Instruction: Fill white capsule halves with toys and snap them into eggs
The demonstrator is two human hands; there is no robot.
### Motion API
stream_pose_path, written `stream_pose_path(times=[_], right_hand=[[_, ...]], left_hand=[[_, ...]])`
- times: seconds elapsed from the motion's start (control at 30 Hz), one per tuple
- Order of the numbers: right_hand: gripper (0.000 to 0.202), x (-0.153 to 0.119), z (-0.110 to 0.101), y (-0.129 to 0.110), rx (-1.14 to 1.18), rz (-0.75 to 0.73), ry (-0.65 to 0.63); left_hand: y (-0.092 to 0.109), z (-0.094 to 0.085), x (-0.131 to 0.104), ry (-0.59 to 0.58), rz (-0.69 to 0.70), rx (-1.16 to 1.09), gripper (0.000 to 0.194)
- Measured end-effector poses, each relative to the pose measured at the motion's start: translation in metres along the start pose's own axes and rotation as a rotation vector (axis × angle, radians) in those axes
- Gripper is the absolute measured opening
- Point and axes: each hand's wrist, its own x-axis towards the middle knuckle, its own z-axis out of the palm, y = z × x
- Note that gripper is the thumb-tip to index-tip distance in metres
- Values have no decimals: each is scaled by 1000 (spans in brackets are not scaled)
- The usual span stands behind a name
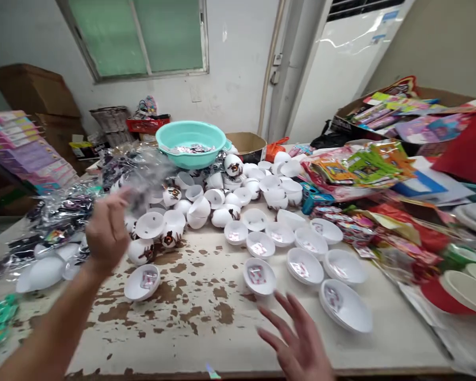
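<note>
My left hand (107, 233) is raised over the left side of the table with its fingers closed. It pinches a clear plastic packet (145, 182), smeared by motion, so what is inside cannot be made out. Below it and to the right, one white half shell (133, 288) holds a small pink-and-white packet (148, 279). My right hand (295, 338) hovers at the front with fingers spread and nothing in them. Just beyond its fingertips stands a white half shell (257, 288) with a small packet (257, 274); several similar shells (353, 315) stand to its right, each with a packet.
A pile of white shells (200, 209), some printed with brown figures, spreads behind. Beyond it stands a turquoise basin (192, 159). Clear-wrapped dark packets (69, 206) heap on the left. Colourful snack bags (360, 166) and red-and-white cups (444, 293) crowd the right side.
</note>
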Motion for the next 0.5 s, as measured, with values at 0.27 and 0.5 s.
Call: stream_pose_path(times=[0.27,0.5], right_hand=[[48,51,93,-23,716,272,-69],[43,29,100,-5,787,329,-25]], left_hand=[[119,14,-193,-433,351,-447,16],[116,27,-186,-344,-235,-414,64]])
